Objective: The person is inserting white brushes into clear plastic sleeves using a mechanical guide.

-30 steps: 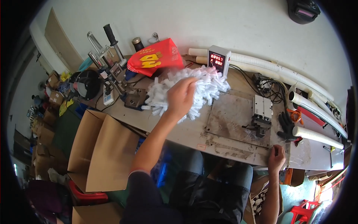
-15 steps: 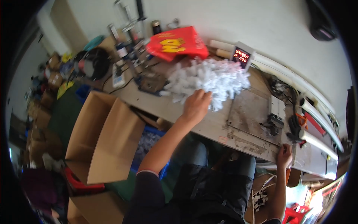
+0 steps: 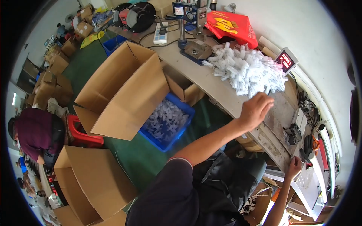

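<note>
A heap of small, clear-white ribbed plastic pieces [image 3: 245, 69] lies on the workbench [image 3: 222, 94]. My left hand [image 3: 257, 112] hovers just in front of the heap, its fingers curled together; whatever may be between the fingertips is too small to make out. At the bench's front edge, farther right, my right hand [image 3: 293, 168] is closed, thumb against fingers, and what it may hold is hidden. Beyond it on the bench sits a small metal fixture with a dark clamp [image 3: 293, 132].
A blue crate [image 3: 166, 147] of similar clear pieces stands on the floor beside an open cardboard box [image 3: 132, 105]. Another carton [image 3: 102, 180] is nearer. A lit digital counter [image 3: 287, 60], red bag [image 3: 233, 28] and press stand [image 3: 196, 49] line the bench. A person [image 3: 37, 132] bends at far left.
The view has swung left, bringing the blue crate and the bent person more fully into sight. My left hand has drawn back from the heap. My right hand stays by the bench edge.
</note>
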